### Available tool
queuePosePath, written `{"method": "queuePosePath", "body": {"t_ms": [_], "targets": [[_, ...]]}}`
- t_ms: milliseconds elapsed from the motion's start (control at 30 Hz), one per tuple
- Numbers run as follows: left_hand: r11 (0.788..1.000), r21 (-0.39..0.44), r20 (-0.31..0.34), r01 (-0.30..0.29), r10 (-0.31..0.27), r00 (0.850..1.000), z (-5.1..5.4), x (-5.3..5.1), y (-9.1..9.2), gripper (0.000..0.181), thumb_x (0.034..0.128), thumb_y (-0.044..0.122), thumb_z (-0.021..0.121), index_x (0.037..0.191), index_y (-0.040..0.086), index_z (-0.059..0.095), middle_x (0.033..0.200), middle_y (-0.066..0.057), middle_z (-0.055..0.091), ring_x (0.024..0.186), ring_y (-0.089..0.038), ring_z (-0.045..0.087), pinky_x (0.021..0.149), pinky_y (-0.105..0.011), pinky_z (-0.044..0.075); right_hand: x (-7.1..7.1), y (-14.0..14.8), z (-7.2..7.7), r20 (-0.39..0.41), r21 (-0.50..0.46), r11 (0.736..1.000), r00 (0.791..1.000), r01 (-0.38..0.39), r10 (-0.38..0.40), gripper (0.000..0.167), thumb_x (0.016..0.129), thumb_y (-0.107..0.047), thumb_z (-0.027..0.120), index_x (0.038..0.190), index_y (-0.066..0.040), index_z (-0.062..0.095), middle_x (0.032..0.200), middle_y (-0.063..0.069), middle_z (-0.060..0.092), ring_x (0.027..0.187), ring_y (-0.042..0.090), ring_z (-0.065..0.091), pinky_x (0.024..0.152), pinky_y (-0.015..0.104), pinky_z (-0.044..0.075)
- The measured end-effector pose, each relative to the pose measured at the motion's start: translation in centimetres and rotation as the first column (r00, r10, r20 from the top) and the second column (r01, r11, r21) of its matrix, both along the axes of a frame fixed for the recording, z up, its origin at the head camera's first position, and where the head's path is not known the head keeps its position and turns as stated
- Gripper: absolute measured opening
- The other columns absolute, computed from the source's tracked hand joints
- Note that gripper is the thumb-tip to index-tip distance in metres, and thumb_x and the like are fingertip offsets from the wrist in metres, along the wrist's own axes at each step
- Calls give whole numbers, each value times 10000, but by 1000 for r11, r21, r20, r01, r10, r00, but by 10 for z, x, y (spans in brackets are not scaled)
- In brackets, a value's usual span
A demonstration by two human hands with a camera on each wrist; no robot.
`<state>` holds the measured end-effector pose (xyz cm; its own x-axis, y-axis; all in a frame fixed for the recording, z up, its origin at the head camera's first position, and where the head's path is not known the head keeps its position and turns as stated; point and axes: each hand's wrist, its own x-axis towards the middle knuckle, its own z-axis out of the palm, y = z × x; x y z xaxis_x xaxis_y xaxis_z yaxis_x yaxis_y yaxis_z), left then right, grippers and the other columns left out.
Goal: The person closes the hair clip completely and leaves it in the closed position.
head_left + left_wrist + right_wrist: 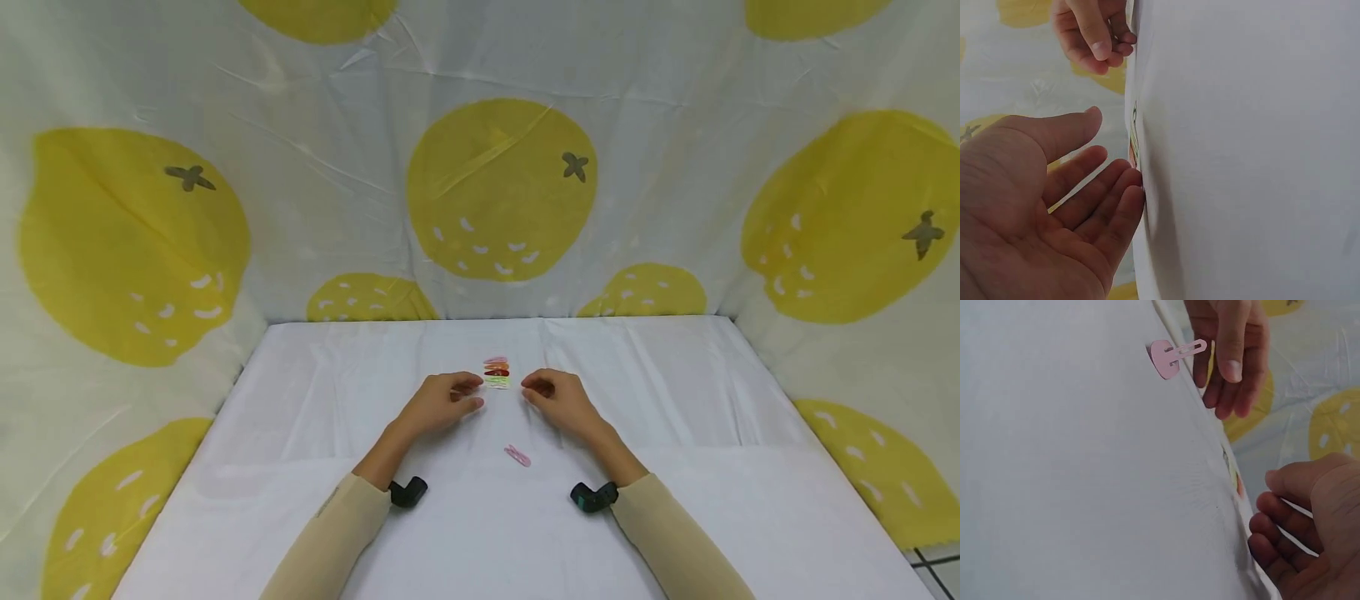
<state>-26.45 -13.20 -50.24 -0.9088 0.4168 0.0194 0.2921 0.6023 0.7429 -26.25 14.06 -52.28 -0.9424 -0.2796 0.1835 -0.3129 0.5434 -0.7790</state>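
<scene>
Several snap hair clips [497, 373] lie in a close column on the white cloth, pink at the far end, then orange, red and pale yellow-green. My left hand [447, 402] is just left of the column, its fingers loosely bent and holding nothing. On the other side, my right hand [558, 400] is also relaxed, with nothing held. Nearer to me lies a single pink snap hair clip [517, 455], apart from the others. Its tongue stands away from its body in the right wrist view [1165, 359]. The wrist views show the column only edge-on.
A white cloth [480, 533] covers the table, with some creases. Behind it and at both sides hangs a curtain [645, 75] printed with yellow lemons. Each wrist bears a small black camera [408, 492]. Floor tiles [937, 571] show at the lower right.
</scene>
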Motion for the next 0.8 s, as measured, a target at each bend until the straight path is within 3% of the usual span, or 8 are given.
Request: {"method": "queuePosePath", "body": {"t_ms": [133, 533, 800], "targets": [[1000, 10, -7, 23, -23, 1000, 1, 8, -2, 416, 957, 260, 743, 1329, 89, 673, 1267, -56, 721, 1189, -203, 672, 1014, -382, 556, 7, 4, 1, 0, 5, 1000, 1000, -14, 14, 149, 966, -194, 737, 1094, -119, 754, 986, -45, 736, 859, 106, 647, 785, 254, 550], [998, 56, -97, -26, 31, 995, 9, 29, -11, 280, 938, 239, 771, 1169, 83, 752, 1057, 25, 758, 948, -101, 682, 892, -294, 588, 26, 11, 13, -93, 55, 996, 992, -74, 79, 127, 946, -121, 742, 1070, -101, 765, 996, -43, 731, 870, 93, 641, 814, 259, 568], [999, 51, -111, -6, 11, 994, 13, 39, -15, 253, 926, 228, 783, 1139, 92, 762, 1030, 47, 755, 906, -99, 661, 877, -342, 597, 40, 19, 18, -70, 72, 994, 994, -79, 84, 135, 953, -141, 739, 1082, -107, 764, 979, -82, 714, 841, 70, 610, 773, 233, 553]]}}
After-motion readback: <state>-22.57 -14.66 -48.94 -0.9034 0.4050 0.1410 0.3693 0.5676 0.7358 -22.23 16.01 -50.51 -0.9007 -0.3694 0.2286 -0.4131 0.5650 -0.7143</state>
